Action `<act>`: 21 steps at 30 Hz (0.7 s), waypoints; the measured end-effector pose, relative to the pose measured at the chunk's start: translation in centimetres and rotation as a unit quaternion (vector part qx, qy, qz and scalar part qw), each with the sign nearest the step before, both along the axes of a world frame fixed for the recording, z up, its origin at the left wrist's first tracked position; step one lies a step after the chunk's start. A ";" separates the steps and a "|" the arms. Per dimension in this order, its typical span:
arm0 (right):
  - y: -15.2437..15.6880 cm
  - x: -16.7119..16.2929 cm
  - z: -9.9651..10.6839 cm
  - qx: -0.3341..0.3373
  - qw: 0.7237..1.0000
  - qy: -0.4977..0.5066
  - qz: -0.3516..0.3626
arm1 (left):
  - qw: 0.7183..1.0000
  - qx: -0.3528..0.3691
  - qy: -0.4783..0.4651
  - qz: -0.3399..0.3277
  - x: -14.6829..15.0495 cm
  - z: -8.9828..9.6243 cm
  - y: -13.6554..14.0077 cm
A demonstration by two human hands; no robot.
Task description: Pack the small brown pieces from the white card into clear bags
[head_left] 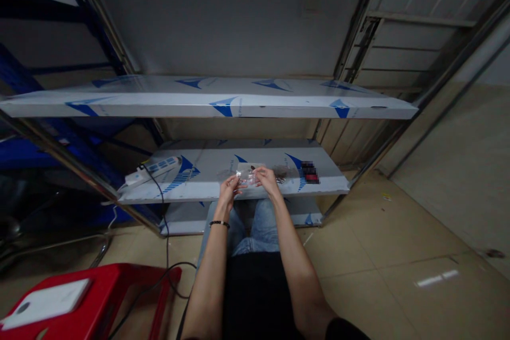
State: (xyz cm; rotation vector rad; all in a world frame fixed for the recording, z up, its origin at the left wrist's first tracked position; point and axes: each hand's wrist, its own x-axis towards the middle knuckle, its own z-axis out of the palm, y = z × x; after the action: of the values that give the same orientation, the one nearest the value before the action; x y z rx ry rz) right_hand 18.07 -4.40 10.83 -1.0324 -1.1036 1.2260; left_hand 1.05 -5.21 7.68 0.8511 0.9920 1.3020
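Both my hands are at the front edge of the middle shelf (pixel 207 172), above my knees. A small clear plastic bag (pixel 247 175) is stretched between them, with a small dark item in or against it. My left hand (pixel 229 187) pinches the bag's left side, and a dark bead bracelet (pixel 219 223) is on that wrist. At the bag's right side, my right hand (pixel 266 177) has its fingers closed on the plastic. Just right of that hand lies a clump of small dark pieces (pixel 282 172), seemingly in clear plastic; their kind is too small to tell.
A white power strip (pixel 155 169) lies at the shelf's left end, its black cable hanging to the floor. A blurred-out dark and red object (pixel 309 172) is at the right. The upper shelf (pixel 239 103) runs above my hands. A red stool (pixel 119 281) bears a white flat device (pixel 50 303).
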 end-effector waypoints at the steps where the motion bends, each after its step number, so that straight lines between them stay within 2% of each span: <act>1: 0.1 -0.1 -0.2 -0.004 1.000 -0.003 -0.018 | 1.000 -0.001 -0.004 0.004 0.0 0.1 0.0; 4: 0.3 -0.7 -0.6 -0.029 0.996 0.034 -0.079 | 1.000 0.008 -0.003 0.016 -0.1 0.1 0.3; 9: 0.5 -2.5 -1.5 -0.127 0.980 0.134 -0.070 | 0.993 0.074 0.089 0.025 0.0 1.0 0.6; 12: 0.8 -3.5 -2.5 -0.159 0.966 0.170 -0.111 | 0.982 0.118 0.148 0.009 0.3 2.4 0.3; 15: 1.0 -4.4 -3.7 -0.170 0.957 0.186 -0.142 | 0.971 0.148 0.188 0.002 0.8 3.7 -0.3; 18: 1.2 -5.0 -4.5 -0.153 0.954 0.195 -0.167 | 0.961 0.178 0.213 0.005 1.3 4.3 -0.7; 21: 1.5 -5.4 -4.9 -0.159 0.926 0.278 -0.201 | 0.946 0.210 0.248 0.007 1.5 4.3 -0.8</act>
State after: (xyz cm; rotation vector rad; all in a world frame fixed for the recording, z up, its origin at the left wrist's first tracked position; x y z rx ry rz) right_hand 12.64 -2.90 5.98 -0.9969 -0.2379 1.2664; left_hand 2.54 -6.06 12.01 1.5577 1.1205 1.3624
